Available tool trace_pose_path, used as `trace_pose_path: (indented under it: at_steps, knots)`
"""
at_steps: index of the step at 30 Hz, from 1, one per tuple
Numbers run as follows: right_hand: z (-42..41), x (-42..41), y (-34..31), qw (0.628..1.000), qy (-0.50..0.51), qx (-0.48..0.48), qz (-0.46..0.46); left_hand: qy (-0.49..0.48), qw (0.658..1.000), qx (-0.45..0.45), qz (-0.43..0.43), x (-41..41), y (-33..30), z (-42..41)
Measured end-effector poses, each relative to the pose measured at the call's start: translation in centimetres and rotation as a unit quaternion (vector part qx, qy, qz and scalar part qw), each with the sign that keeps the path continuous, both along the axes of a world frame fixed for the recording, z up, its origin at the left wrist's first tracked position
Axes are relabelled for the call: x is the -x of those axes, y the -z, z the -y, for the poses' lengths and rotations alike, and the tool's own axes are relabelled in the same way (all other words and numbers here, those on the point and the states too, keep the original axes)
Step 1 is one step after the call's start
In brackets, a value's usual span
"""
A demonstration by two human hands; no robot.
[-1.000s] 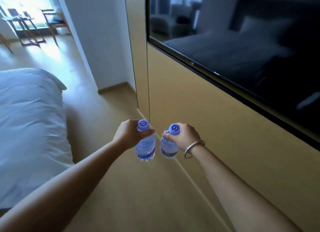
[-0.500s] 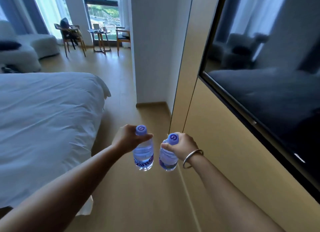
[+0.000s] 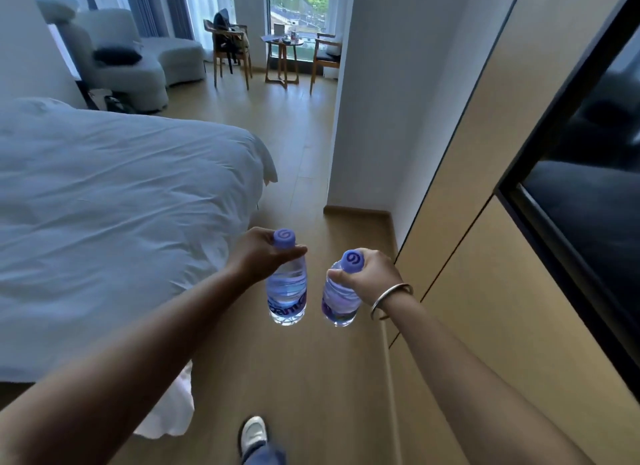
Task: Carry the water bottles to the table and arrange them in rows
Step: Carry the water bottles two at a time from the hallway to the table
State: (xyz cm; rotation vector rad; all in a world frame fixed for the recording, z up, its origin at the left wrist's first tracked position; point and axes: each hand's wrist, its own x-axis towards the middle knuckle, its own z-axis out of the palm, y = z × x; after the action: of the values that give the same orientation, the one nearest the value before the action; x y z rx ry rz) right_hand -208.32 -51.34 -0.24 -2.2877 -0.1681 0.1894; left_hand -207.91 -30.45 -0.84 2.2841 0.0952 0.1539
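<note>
Head view, from the left: a white bed (image 3: 114, 204), then the left hand (image 3: 259, 256) gripping the left water bottle (image 3: 286, 291) by its neck, the right hand (image 3: 370, 274) likewise gripping the right water bottle (image 3: 338, 300), both hanging over the wooden floor (image 3: 301, 378). A small round surface (image 3: 282, 41) stands far ahead by the window.

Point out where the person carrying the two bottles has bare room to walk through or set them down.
Bare wood floor runs between the bed and the white wall, on toward the small table by the window. That tabletop already holds items; its free room is too small to judge. Both hands are occupied: left hand, right hand, one bottle each.
</note>
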Motion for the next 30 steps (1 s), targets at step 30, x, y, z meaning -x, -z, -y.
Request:
trace_pose_path:
  at_steps: [30]
  knots:
    - [-15.3, -53.7, 0.9, 0.997, -0.050, 0.058, -0.028, -0.017, 0.996, -0.049, -0.070, -50.6, 0.8, -15.4]
